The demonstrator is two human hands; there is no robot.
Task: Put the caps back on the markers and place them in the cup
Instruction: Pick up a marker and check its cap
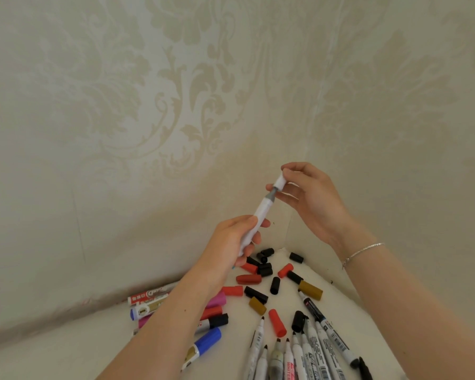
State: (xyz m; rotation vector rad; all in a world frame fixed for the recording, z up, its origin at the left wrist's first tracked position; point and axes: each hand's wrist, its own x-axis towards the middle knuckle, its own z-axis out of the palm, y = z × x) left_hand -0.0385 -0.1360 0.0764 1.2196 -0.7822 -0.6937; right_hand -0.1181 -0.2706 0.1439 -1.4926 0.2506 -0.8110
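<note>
My left hand grips a white marker by its lower barrel and holds it up, tilted to the right. At the marker's grey neck, my right hand pinches a white cap that sits right at the tip. Below lie several loose caps, red, black and ochre. Uncapped markers lie fanned at the bottom. Capped markers lie to the left, partly under my left forearm. No cup is in view.
The white surface ends in a corner between two patterned cream walls. A silver bracelet circles my right wrist.
</note>
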